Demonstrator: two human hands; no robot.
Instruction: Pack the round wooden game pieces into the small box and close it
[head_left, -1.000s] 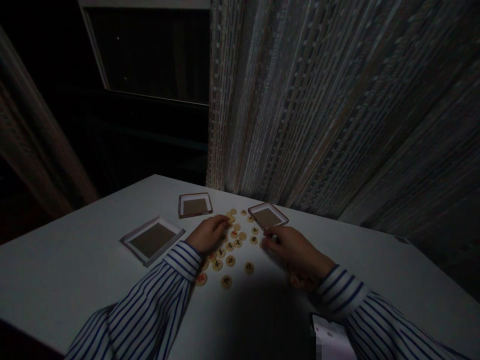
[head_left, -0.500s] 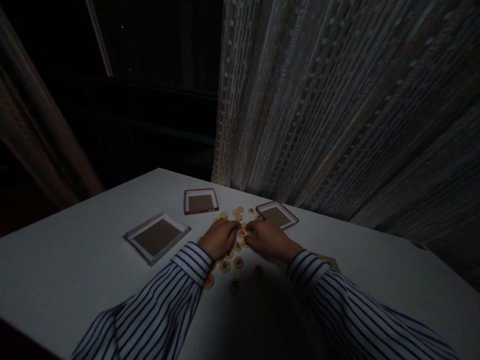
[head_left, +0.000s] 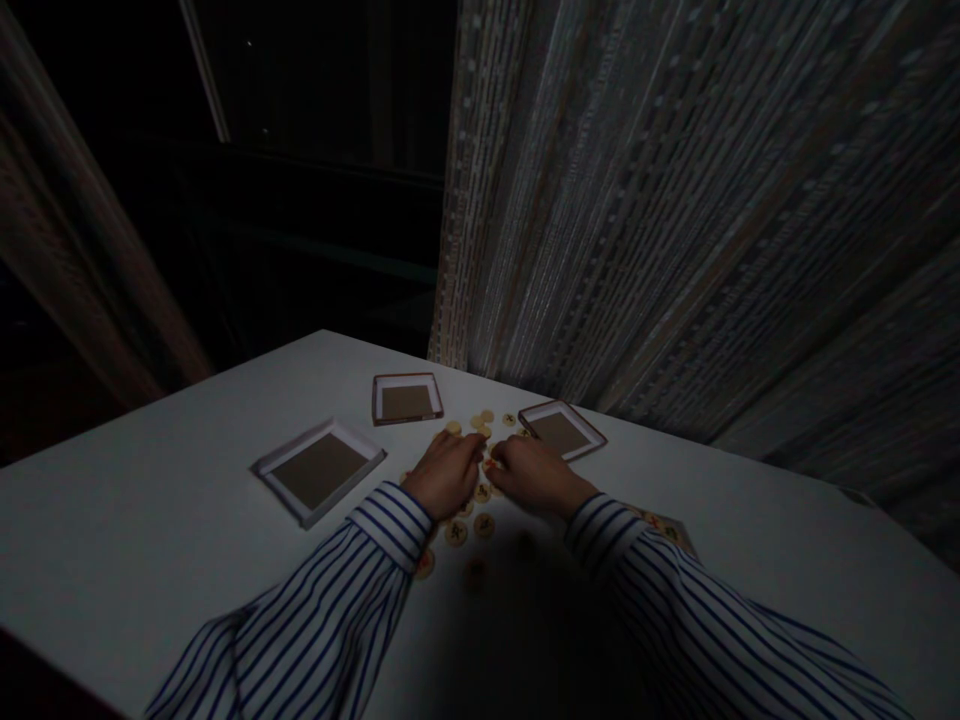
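Note:
Several round, pale wooden pieces with red or dark characters, one of them a dark-marked piece [head_left: 455, 531], lie scattered on the white table [head_left: 187, 480]. Over the left part of the scatter is my left hand [head_left: 448, 474], its fingers curled near a plain pale piece [head_left: 486, 432]. My right hand [head_left: 541, 474] is just across from it, with thumb and fingers bent close together by a red-marked piece [head_left: 491, 465]. Whether either hand grips a piece is too dark and small to tell. Other pieces are partly hidden beneath both hands.
Three shallow open boxes stand around the pieces: one at the left [head_left: 319, 472], one at the back [head_left: 407, 398] and one at the back right [head_left: 562, 430]. Beside my right sleeve is a box holding pieces [head_left: 664, 525]. A curtain [head_left: 600, 200] hangs behind the table.
The view has shifted slightly. My left hand has moved a little forward, its fingertips now near the plain pieces. More of the box beside my right sleeve shows.

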